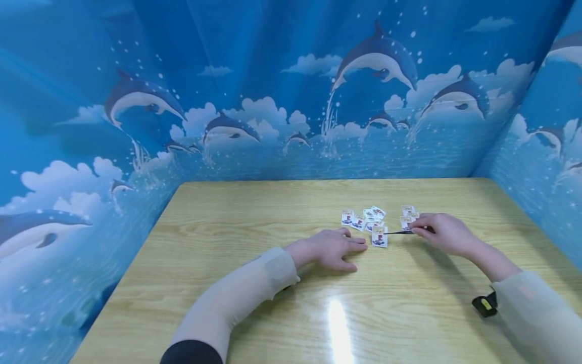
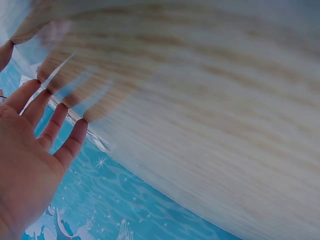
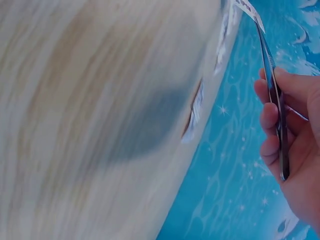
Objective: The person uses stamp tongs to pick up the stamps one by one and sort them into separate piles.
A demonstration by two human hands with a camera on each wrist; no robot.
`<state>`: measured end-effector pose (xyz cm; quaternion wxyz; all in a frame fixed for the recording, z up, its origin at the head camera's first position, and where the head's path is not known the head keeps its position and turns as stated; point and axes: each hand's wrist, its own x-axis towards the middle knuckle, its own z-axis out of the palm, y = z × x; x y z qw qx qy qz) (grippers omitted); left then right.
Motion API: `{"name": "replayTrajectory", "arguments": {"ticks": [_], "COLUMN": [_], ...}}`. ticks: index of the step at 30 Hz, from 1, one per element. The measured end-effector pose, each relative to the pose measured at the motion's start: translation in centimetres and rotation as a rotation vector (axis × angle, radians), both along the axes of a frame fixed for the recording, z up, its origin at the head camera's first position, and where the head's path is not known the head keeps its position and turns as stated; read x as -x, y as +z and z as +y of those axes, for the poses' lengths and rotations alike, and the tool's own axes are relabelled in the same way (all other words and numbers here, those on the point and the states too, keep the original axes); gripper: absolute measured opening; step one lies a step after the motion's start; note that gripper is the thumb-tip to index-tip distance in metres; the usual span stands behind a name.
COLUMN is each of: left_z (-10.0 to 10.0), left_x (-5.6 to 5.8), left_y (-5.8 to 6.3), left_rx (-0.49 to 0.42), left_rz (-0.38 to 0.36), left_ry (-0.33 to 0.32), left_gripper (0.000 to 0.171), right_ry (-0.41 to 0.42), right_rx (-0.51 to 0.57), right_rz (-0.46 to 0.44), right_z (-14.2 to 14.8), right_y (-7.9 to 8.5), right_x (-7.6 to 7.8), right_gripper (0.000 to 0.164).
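In the head view my right hand (image 1: 447,235) holds dark, slim tweezers (image 1: 399,232), pinched between thumb and fingers. Their tips are at the edge of a small white printed card (image 1: 379,237). The right wrist view shows the pointed tweezers (image 3: 275,105) lying along the fingers, with a white slip (image 3: 249,12) at their tips. My left hand (image 1: 334,248) is palm down on the table, fingers spread and fingertips close to the card's left side. In the left wrist view the left hand (image 2: 37,150) has straight, separated fingers meeting their reflection on the tabletop.
Behind the card lies a loose cluster of similar small cards (image 1: 357,223), some overlapping. A second group of cards (image 1: 407,209) is partly covered by the right hand. The wooden table (image 1: 218,227) meets blue dolphin-print sheets (image 1: 282,101) at the back and sides.
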<state>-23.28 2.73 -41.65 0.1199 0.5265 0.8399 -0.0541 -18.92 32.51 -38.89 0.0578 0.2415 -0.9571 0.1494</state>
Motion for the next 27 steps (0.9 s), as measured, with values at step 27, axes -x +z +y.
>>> {"name": "replayTrajectory", "arguments": {"ticks": [27], "left_z": [-0.6], "left_x": [1.7], "left_y": [0.7], "left_rx": [-0.088], "left_rz": [-0.143], "left_ry": [0.101], "left_gripper": [0.07], "right_ry": [-0.159], "right_rx": [-0.122], "right_rz": [-0.025], "right_z": [9.3], "right_y": [2.7], "right_x": [-0.4], "right_gripper": [0.016]}}
